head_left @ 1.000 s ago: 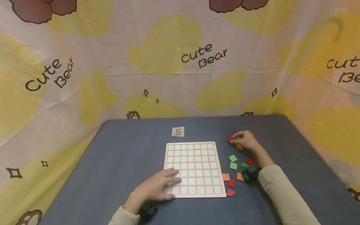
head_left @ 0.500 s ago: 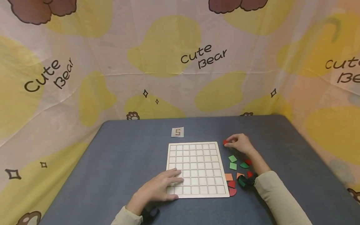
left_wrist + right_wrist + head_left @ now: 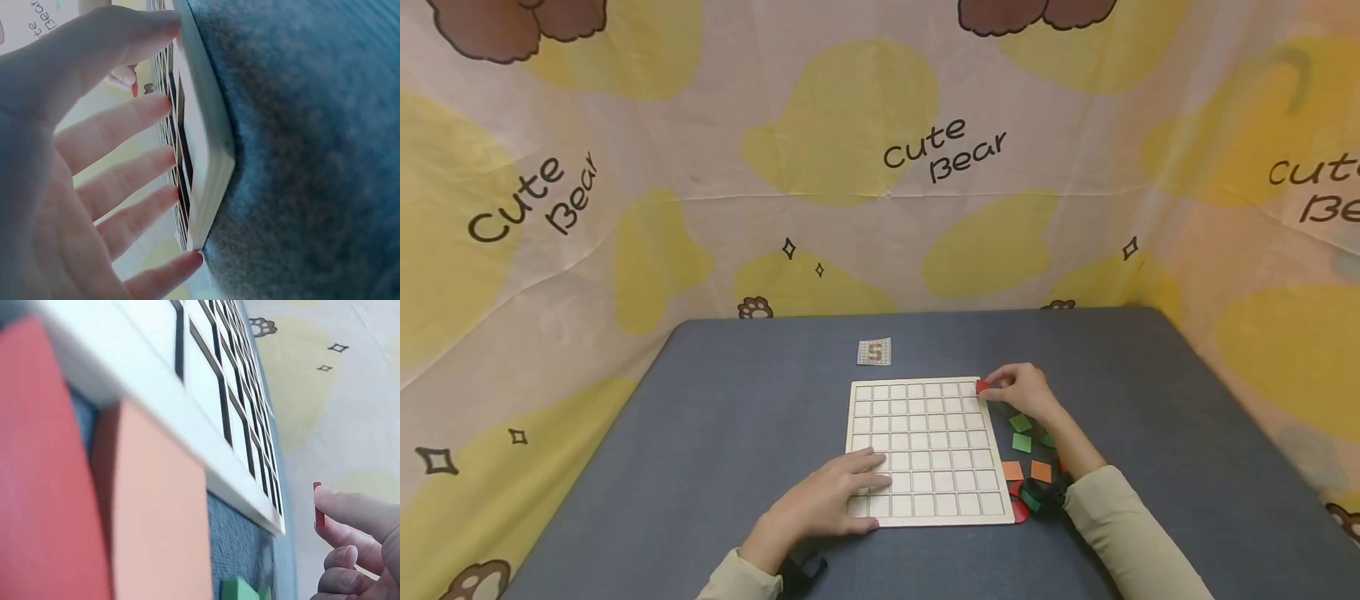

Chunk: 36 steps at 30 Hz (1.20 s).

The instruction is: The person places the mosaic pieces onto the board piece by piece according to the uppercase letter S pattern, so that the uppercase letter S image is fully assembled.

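Cream-sleeved left hand, fingers straight and spread, on near-left corner of grid board; best to press lightly against sliding. Beyond that hand, patterned card, worth checking before placing. Red piece pinched between thumb and forefinger of right hand, at board's far-right corner; probably best to square with a cell, then lower flat. Nearer than right hand, loose green squares, orange pieces; avoid brushing with wrist.

I see the board is white with dark grid, the tiles red, green, orange, the table grey-blue, the cloth yellow-patched.
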### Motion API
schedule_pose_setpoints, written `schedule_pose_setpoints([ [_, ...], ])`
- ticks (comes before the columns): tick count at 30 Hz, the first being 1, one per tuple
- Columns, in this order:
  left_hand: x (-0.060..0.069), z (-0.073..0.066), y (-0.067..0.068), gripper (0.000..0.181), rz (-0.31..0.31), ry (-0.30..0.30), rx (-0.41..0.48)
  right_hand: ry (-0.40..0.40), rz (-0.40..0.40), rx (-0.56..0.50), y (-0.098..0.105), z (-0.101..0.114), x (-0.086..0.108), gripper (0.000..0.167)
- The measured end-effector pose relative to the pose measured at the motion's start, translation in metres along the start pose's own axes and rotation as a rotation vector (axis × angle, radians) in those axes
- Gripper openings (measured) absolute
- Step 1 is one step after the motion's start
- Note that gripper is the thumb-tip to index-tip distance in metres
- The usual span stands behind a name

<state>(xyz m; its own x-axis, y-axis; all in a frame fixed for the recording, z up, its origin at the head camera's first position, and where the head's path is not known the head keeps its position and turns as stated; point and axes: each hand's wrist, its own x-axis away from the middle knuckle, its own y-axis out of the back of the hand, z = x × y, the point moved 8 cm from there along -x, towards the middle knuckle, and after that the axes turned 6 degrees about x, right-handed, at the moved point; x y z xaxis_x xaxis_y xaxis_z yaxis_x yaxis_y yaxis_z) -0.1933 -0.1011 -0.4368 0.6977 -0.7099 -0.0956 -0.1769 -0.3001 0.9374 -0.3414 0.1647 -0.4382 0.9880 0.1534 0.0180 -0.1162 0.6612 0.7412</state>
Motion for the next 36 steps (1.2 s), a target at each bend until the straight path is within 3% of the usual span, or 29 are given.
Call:
schedule_pose_setpoints([
  [16,0.002,-0.001,-0.001,0.048,0.0,0.008,-0.061,0.035,0.033,-0.025,-0.023,0.017,0.001,0.029],
  [20,0.002,-0.001,0.0,0.048,0.007,0.03,-0.047,0.026,0.039,-0.037,-0.028,0.021,0.001,0.029],
  [27,0.003,-0.003,0.002,0.047,-0.027,-0.005,-0.062,0.001,0.049,-0.054,-0.037,0.029,-0.001,0.028],
  [36,0.003,-0.002,0.004,0.047,-0.014,0.011,-0.046,-0.006,0.046,-0.037,-0.045,0.04,-0.004,0.024],
])
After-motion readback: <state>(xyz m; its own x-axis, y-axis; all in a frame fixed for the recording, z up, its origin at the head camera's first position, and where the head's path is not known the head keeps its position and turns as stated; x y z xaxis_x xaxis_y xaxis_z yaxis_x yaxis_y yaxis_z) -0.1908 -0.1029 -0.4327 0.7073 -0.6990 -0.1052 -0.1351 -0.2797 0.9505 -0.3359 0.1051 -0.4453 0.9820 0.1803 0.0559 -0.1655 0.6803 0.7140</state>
